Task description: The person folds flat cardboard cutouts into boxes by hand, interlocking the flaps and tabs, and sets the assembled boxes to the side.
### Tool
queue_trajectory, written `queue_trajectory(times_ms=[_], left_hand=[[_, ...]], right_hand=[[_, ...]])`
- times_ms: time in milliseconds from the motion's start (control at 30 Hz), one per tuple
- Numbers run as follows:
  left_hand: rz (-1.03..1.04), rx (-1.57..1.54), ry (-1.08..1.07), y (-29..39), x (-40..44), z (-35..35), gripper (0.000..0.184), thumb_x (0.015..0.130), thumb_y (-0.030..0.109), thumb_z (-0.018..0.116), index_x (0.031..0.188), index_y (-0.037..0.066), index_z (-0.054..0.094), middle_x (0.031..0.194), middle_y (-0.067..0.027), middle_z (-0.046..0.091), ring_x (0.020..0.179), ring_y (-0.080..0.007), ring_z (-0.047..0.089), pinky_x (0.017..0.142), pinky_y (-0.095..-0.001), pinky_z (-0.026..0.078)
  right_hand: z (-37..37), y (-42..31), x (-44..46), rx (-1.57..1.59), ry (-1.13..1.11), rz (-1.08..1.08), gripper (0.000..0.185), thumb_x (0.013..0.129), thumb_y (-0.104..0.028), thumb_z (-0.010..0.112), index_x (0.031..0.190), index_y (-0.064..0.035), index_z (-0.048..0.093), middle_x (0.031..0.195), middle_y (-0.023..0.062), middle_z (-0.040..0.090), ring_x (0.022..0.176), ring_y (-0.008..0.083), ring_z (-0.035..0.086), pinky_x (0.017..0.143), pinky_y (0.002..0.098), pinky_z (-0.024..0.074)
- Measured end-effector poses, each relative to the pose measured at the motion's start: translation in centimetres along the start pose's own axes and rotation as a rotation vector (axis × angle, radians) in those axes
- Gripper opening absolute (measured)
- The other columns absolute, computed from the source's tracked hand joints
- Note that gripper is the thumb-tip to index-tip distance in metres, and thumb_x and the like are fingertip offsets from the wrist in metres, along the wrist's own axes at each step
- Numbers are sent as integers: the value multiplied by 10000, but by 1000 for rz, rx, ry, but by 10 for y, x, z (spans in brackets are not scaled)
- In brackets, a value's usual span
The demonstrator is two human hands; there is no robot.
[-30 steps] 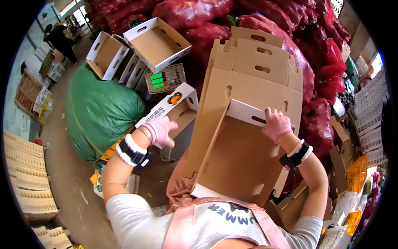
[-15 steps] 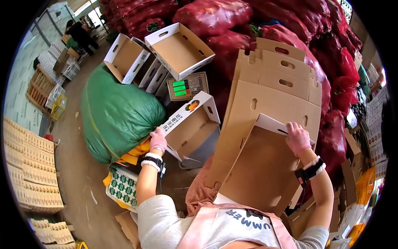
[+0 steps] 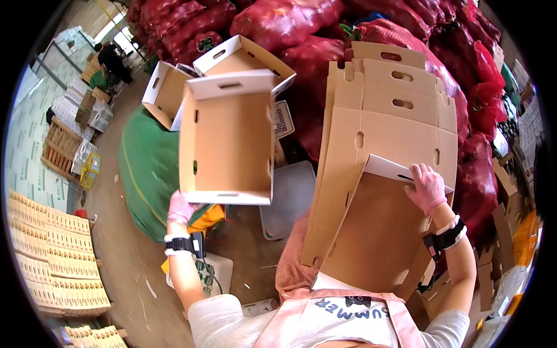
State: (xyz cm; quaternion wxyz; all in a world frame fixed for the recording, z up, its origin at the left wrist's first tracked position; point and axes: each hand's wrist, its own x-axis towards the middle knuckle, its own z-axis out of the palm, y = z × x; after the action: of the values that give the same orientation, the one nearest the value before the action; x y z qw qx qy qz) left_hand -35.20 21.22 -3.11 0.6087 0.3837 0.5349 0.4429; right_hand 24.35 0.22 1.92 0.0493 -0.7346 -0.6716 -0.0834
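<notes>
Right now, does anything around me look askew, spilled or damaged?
A pale scrap lies loose on the floor, like litter, and behind your raised box, the rear box sits crooked to the neighbouring box. No spill or damage stands out.

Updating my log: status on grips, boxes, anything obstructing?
Left grip holding raised box. Right grip on nearer box's far wall. Scale panel partly hidden behind raised box.

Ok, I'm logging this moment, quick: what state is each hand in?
Left hand: closed on the left-side box at its near left corner, fingers partly hidden.
Right hand: closed over the right-side box's far rim.
</notes>
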Motion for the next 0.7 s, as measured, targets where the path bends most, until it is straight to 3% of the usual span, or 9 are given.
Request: queue_trajectory(times_ms=[33,67,167,300,433,467,500,667,700], left_hand=[[56,-77,-72,1,30,-17,295,891,240,517,1026,-11,596,881,-119,658,717,-249,656,589,-359,563],[380,560,-63,12,58,-29,256,876,216,547,933,-22,623,808,-122,659,685,-231,648,582,-338,542],[710,1330,35,93,51,45,318,898,244,559,884,-59,655,750,-141,666,707,-209,640,664,-347,512],[660,998,333,145,102,71,447,806,385,678,1000,-16,645,856,-161,691,791,-238,657,709,-367,505],[1014,931,306,132,108,113,387,866,124,601,1197,-50,505,1131,-195,593,1014,-254,602,875,-359,484],[780,487,131,114,121,130,338,914,85,507,1211,-73,482,1286,-219,489,1171,-289,486,1012,-416,379],[727,531,-7,82,115,151,379,915,119,507,1246,-56,447,1304,-217,471,1193,-292,467,1024,-411,366],[929,1581,-1105,-87,26,167,607,920,288,507,1417,31,270,1399,-210,384,1304,-304,373,1085,-389,298],[352,1382,-950,-82,-48,204,731,877,354,575,1430,32,223,1382,-249,390,1276,-327,410,1041,-381,337]], right_hand=[[-1,-1,0,-1,-8,5,427,660,-226,704,1002,-83,493,922,109,559,895,295,571,734,405,483],[-2,-1,0,-5,-17,14,428,660,-228,703,1005,-84,494,925,108,560,899,294,572,742,404,481],[-4,-3,1,-5,-32,30,412,674,-230,688,1009,-87,496,933,102,563,913,288,573,763,397,476],[-6,0,-1,43,-80,45,468,704,-233,670,1114,-76,507,979,114,576,971,298,567,823,410,472],[-34,14,-3,272,-203,152,512,645,-158,667,1119,-72,493,903,159,597,823,355,610,676,455,498],[-44,16,-3,208,-289,253,441,646,-108,633,1074,-68,531,847,148,623,805,352,626,638,453,507],[-46,21,-6,93,-343,232,335,657,-84,610,991,-81,591,790,122,640,790,343,640,607,449,516],[-39,28,-37,106,-263,327,240,703,-128,587,938,-140,637,855,91,661,842,318,644,644,430,517],[-48,27,-44,112,-277,359,247,702,-129,586,944,-137,635,861,91,661,846,315,644,642,426,516]])
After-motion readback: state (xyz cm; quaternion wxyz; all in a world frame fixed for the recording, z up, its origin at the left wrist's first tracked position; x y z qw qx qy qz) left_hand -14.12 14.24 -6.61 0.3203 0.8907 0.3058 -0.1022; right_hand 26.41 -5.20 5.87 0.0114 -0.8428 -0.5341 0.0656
